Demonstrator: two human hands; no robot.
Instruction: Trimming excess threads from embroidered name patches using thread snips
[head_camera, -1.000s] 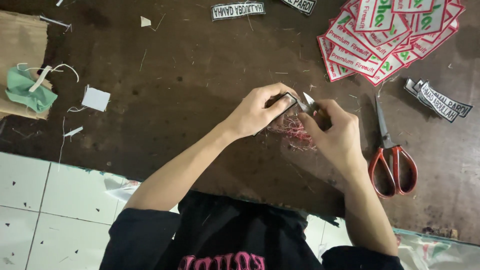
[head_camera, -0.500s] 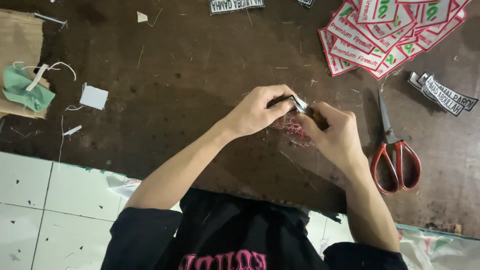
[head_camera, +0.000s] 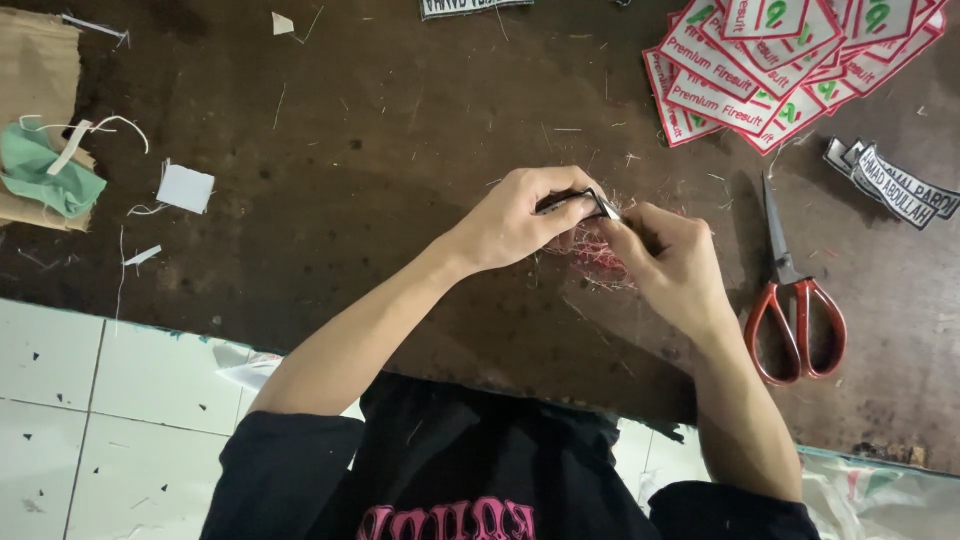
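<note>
Both hands, left hand (head_camera: 520, 215) & right hand (head_camera: 670, 262), pinched shut on small dark patch (head_camera: 578, 201) w/ red threads (head_camera: 592, 252) beneath.

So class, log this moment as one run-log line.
left hand: pinches small dark patch | right hand: works its edge | scissors: on table, right

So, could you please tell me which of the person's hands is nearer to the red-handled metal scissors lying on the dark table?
Right. The right hand works just left of the red-handled metal scissors, apart from them; the left hand lies farther left.
</note>
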